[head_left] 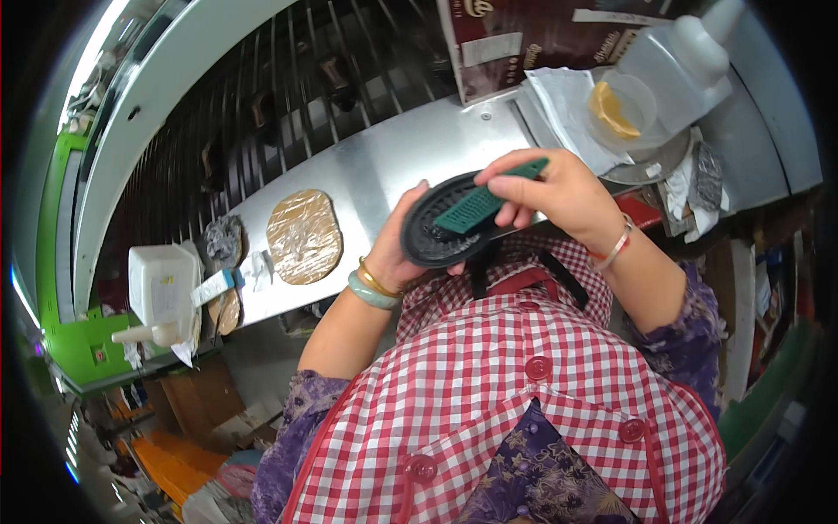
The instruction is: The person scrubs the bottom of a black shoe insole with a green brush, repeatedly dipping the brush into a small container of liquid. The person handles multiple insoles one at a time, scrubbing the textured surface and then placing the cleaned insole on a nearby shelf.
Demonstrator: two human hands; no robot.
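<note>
My left hand point(391, 249) grips a black oval piece point(425, 247) by its left side, tilted up in front of my apron. Its inner face looks ridged and dished. In my right hand point(559, 194) is a flat green strip point(478, 203) with a textured or perforated face, pinched near its upper right end. The strip lies slantwise across the black piece and hides part of its inside. Whether the two touch along their whole length I cannot tell. On the metal ledge, to the left of my left hand, lies a flat brown pad point(305, 237) wrapped in shiny clear film.
Beyond the metal ledge point(375, 179) runs a rack of dark bars point(288, 79). Left stand a white tub point(161, 284) and a brush-like handle point(144, 334). Right are a dark red carton point(489, 52), a clear bottle point(672, 74) and a cup with yellow contents point(614, 109).
</note>
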